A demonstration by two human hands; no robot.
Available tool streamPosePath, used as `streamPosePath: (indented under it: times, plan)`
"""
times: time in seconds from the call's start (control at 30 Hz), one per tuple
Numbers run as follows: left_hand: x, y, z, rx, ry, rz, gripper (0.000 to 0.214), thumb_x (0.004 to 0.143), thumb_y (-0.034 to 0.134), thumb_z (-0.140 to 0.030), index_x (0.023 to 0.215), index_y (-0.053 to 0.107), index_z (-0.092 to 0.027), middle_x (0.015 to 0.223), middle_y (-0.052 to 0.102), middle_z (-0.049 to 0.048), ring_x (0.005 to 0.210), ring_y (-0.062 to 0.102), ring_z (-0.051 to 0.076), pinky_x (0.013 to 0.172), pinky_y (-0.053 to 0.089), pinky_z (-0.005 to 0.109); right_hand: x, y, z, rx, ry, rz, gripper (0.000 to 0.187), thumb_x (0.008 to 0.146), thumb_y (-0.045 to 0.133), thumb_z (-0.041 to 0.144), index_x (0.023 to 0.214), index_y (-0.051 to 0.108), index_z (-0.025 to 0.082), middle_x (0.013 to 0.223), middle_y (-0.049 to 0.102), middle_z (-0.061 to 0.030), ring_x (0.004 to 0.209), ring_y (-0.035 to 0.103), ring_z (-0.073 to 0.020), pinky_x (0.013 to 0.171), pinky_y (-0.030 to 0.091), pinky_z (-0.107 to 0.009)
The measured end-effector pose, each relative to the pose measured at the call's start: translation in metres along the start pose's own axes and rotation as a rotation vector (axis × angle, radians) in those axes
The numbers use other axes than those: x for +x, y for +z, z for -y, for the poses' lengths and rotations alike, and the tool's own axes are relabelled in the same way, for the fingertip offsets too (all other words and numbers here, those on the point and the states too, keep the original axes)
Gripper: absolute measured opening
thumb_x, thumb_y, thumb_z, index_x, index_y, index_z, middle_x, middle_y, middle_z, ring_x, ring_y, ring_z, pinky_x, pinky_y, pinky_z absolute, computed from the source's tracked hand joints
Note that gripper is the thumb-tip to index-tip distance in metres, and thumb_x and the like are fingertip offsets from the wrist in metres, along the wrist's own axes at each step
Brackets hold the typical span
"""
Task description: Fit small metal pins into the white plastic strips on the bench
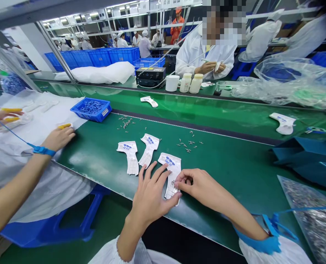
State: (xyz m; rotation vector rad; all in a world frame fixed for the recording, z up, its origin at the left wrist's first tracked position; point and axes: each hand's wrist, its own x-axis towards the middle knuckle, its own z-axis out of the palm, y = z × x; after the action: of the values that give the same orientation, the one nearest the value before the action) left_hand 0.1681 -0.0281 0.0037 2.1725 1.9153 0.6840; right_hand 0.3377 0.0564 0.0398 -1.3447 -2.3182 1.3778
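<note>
A white pistol-shaped plastic shell [174, 169] with blue parts in its upper end lies on the green bench below my hands. My left hand [152, 194] rests over its left side, fingers spread, with the thumb across its lower end. Thumb and forefinger of my right hand [197, 183] are pinched at the shell's middle, where a small metal part [173, 182] shows at the fingertips; its exact kind is too small to tell. Two similar shells, a left one [129, 156] and a nearer one [149, 148], lie beside my left hand.
Loose small metal parts lie in a left pile [126, 123] and a right scatter [189, 145]. A blue bin [93, 110] of blue pieces stands at left, near a co-worker's hand [58, 137]. More shells lie on the green belt [220, 113]. A clear bag [311, 216] lies at right.
</note>
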Motion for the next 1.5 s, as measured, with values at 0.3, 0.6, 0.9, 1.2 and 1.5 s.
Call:
streamPosePath:
  times: [0.3, 0.6, 0.9, 1.2, 1.5]
  plan:
    - [0.000, 0.001, 0.001, -0.002, 0.012, -0.009, 0.046, 0.087, 0.064, -0.048, 0.127, 0.059, -0.026, 0.145, 0.053, 0.0039, 0.138, 0.040, 0.032, 0.119, 0.021, 0.058, 0.003, -0.006, 0.004, -0.092, 0.010, 0.010, 0.015, 0.087, 0.059, 0.033, 0.079, 0.069, 0.024, 0.076, 0.070, 0.0000, 0.072, 0.061, -0.0181, 0.062, 0.038, -0.027]
    - [0.000, 0.000, 0.001, -0.006, 0.014, -0.015, 0.046, 0.087, 0.063, -0.048, 0.127, 0.059, -0.025, 0.145, 0.054, 0.0042, 0.138, 0.041, 0.032, 0.119, 0.021, 0.058, -0.001, -0.004, 0.004, -0.086, 0.035, 0.013, 0.019, 0.091, 0.054, 0.034, 0.079, 0.065, 0.023, 0.072, 0.068, 0.0009, 0.066, 0.058, -0.0164, 0.059, 0.036, -0.027]
    - [0.001, 0.001, 0.000, -0.010, -0.004, 0.001, 0.046, 0.088, 0.062, -0.048, 0.128, 0.058, -0.025, 0.148, 0.051, 0.0020, 0.138, 0.040, 0.031, 0.119, 0.020, 0.057, 0.013, -0.002, -0.009, -0.078, 0.011, 0.020, 0.013, 0.086, 0.061, 0.027, 0.080, 0.051, 0.023, 0.080, 0.067, -0.0002, 0.074, 0.060, -0.0180, 0.062, 0.039, -0.028]
    - [-0.003, 0.007, 0.007, 0.095, 0.064, -0.037, 0.050, 0.096, 0.051, -0.046, 0.141, 0.049, -0.023, 0.152, 0.046, 0.0060, 0.139, 0.040, 0.032, 0.116, 0.029, 0.055, 0.004, 0.015, -0.010, 0.800, 0.194, -0.052, 0.039, 0.079, 0.074, 0.041, 0.095, 0.042, 0.023, 0.080, 0.061, 0.0040, 0.079, 0.065, -0.0151, 0.081, 0.057, -0.034]
    - [-0.004, 0.005, 0.007, 0.096, 0.085, 0.000, 0.053, 0.099, 0.048, -0.039, 0.149, 0.038, -0.024, 0.151, 0.048, 0.0048, 0.141, 0.037, 0.029, 0.117, 0.026, 0.054, 0.008, 0.036, -0.014, 0.803, 0.133, -0.140, 0.075, 0.074, 0.077, 0.047, 0.129, 0.035, 0.020, 0.087, 0.068, -0.0008, 0.076, 0.069, -0.0187, 0.075, 0.058, -0.034]
